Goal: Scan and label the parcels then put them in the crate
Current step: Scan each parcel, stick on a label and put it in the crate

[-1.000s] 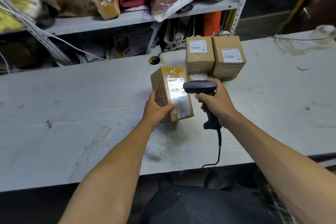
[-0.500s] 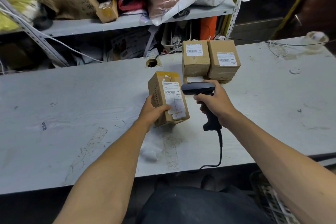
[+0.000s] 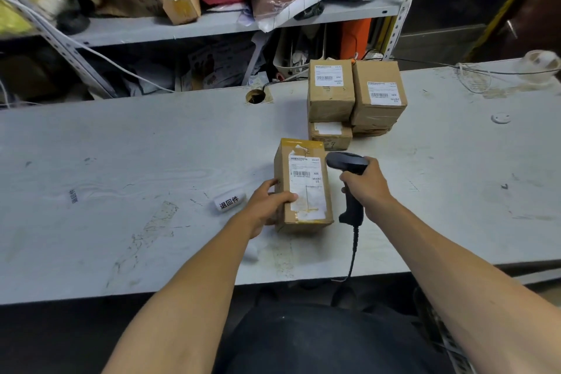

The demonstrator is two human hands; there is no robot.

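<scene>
My left hand grips a brown cardboard parcel by its left side, thumb on the white shipping label facing me. The parcel's lower end is down at the grey table. My right hand holds a black corded barcode scanner by its handle, head pointing left at the parcel's upper right. A small white sticker with black characters lies on the table just left of my left hand. Behind stand several labelled parcels, stacked.
A cable hole opens in the table at the back. A tape roll and loose wire lie at the far right. Cluttered metal shelves with boxes and bags rise behind the table. The scanner's cable hangs over the front edge.
The scan light on the label has gone out. The parcel has been lowered and turned more upright toward the table, and a white sticker on the table is uncovered left of my hand.
</scene>
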